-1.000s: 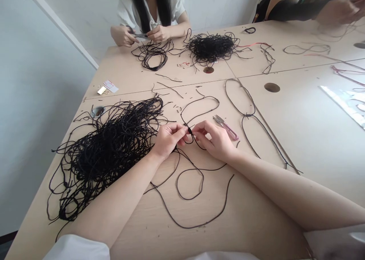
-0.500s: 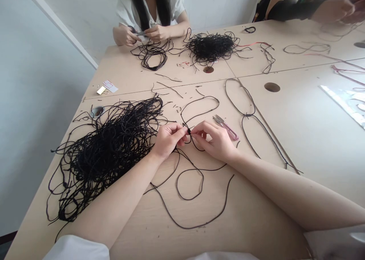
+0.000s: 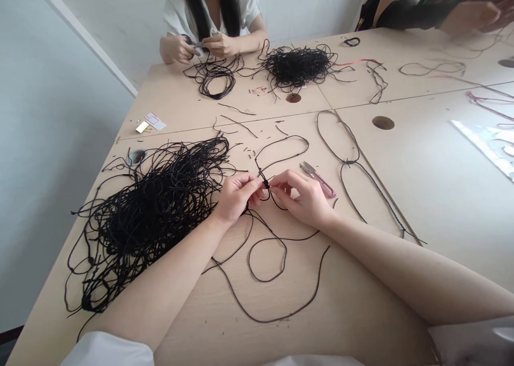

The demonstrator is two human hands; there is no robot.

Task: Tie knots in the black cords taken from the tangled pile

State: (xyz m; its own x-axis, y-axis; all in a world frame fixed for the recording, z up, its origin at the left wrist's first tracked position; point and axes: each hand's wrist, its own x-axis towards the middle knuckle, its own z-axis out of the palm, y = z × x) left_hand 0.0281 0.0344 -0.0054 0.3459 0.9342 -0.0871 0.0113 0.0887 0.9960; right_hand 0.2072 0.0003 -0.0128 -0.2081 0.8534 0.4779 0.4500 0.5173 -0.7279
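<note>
Between the fingertips of my two hands is a small dark knot [image 3: 265,184] in a thin black cord [image 3: 281,317]. My left hand [image 3: 237,196] pinches it from the left, and my right hand [image 3: 301,195] pinches it from the right. Beyond the knot a cord loop lies on the table; loose ends curl toward me below my hands. A pair of thread snips [image 3: 318,179] with a pink handle rests just past my right hand. Left of my left hand spreads a big tangled heap of black cords [image 3: 156,210].
A second cord piece with two loops [image 3: 349,162] lies to the right. Round holes [image 3: 383,122] pierce the tabletop. Across the table a person holds scissors [image 3: 196,45] near another black cord heap [image 3: 299,66]. Another person's hands work at the far right. Small cord scraps lie scattered about.
My hands stay almost in place, with only a slight shift of the fingers at the knot. The person opposite has moved the scissors a little.
</note>
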